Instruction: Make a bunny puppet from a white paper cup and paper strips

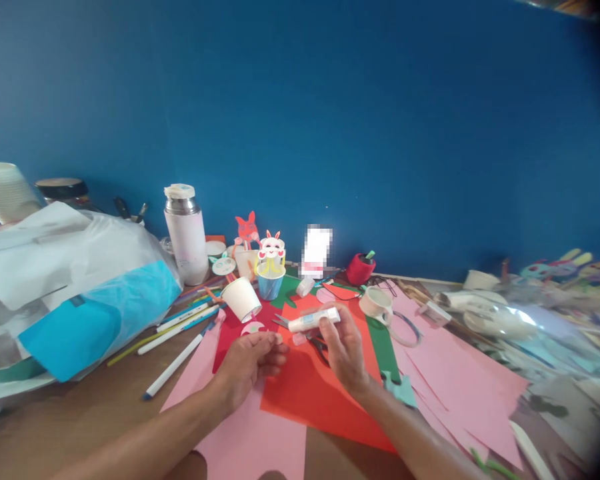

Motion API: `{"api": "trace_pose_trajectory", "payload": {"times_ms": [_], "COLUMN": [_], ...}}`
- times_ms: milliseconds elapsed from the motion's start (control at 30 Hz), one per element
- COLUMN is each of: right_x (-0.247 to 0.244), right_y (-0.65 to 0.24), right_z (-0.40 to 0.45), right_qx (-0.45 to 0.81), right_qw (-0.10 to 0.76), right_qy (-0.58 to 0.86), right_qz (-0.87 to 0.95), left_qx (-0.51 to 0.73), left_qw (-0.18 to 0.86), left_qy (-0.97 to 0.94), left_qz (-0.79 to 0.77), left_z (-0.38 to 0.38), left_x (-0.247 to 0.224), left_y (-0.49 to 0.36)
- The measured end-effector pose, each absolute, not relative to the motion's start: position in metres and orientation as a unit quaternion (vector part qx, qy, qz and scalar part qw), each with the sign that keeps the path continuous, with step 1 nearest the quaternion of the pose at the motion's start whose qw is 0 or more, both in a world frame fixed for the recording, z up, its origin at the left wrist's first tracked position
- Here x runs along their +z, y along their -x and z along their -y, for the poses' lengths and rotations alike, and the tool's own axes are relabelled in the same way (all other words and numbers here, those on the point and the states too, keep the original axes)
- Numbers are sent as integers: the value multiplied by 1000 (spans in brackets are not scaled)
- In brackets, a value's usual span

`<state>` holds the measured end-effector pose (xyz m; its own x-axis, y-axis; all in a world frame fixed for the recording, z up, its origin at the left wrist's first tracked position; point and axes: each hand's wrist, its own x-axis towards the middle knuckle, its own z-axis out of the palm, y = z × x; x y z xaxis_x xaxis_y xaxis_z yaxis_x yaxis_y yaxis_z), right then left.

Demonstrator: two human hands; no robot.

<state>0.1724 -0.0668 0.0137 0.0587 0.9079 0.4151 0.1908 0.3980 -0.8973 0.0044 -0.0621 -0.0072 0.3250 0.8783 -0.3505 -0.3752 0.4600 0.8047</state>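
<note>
Toward table's [97,410] back edge stand flask [186,240], blue cup [270,287]; right hand [347,343] grips slim white glue stick [307,321], fingers curled, left hand [253,353] pinches pale scrap [279,338].

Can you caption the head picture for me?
Right hand holds a white cylindrical plastic tube above orange-red paper sheet.

- Orange sheet [325,407]: low, passable over its near half, between the forearms.
- Over its far half: left hand [253,363], right hand [347,347] and glue stick [313,321] block.
- Beyond its far left: tilted white cup [241,300], upright blue cup [270,285], taller bottle [186,240].
- Right of its far end: mug [375,303].
- Farther right: flat pink sheets [465,380], passable above.
</note>
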Motion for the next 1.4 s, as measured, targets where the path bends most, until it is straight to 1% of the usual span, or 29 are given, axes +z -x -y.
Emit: {"api": "trace_pose_trajectory", "payload": {"times_ms": [233, 367, 733, 1133, 1233, 1400], "right_x": [8, 10, 5, -2, 0, 5], "right_y": [-169, -170, -175, -176, -175, -172], "right_z": [77, 77, 75, 73, 74, 74], "right_qx": [203, 154, 92, 21, 43, 123], "right_qw": [482, 462, 373, 373, 377, 419], "right_qy": [449, 450, 430, 387, 392, 416], "right_qz": [725, 749, 817, 843, 838, 798], "left_qx": [417, 409, 416, 406, 406, 392], "left_qw": [753, 767, 779, 785, 788, 800], "left_qy": [-276, -272, -295, -328, -319, -303], "left_qz": [-429, -413, -366, -334, -336, -338], "left_z": [61, 61, 61, 60, 59, 57], "left_x": [-6, -5, -6, -11, -12, -9], "left_y": [-4, -3, -1, 0, 1, 2]}}
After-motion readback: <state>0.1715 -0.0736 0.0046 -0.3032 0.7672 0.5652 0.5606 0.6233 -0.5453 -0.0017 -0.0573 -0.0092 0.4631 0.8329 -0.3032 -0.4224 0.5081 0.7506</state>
